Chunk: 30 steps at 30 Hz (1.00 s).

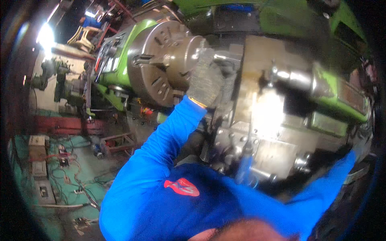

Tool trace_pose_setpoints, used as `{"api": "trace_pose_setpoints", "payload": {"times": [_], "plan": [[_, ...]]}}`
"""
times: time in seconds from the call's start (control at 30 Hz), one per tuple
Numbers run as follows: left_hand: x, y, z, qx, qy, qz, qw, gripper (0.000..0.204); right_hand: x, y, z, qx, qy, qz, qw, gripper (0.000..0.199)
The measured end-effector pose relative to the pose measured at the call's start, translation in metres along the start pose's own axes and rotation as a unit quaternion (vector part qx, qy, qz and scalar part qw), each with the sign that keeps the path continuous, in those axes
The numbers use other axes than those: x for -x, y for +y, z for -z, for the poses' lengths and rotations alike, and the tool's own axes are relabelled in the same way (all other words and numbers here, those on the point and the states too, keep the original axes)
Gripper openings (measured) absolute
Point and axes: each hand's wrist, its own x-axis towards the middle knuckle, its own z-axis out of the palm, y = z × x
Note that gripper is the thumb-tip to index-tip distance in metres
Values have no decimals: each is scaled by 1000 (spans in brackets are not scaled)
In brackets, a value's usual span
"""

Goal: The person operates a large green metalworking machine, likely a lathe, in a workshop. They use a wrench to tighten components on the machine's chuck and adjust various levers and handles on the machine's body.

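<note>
A large round metal lathe chuck [161,62], grey-brown with slotted jaws on its face, is seen tilted on a green lathe, with a short workpiece [200,51] projecting from its centre, blurred

Gloved left hand [205,82] touches lathe chuck [161,60].

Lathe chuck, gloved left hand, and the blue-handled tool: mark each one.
Lathe chuck [161,60], head view, on its round metal face.
Left hand [205,82], head view, on the back of the grey knit glove.
Blue-handled tool [244,168], head view, on the blue handle.
</note>
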Motion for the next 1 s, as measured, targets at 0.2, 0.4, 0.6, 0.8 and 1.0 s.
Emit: {"api": "trace_pose_setpoints", "payload": {"times": [0.2,0.4,0.6,0.8,1.0], "plan": [[15,43,49,-487,-83,-284,822,37,236,131,81,154,-75,-42,984,55],[54,61,85,-258,-120,24,958,30,357,-40,260,-435,42,-575,692,59],[95,93,85,-149,-199,52,967,28,357,-289,364,-458,-54,-303,834,35],[125,87,150,-256,-247,-131,925,41,408,-452,371,-502,-335,7,797,41],[158,115,218,-172,-249,24,953,31,464,-530,395,-500,-418,-10,758,40]]}}
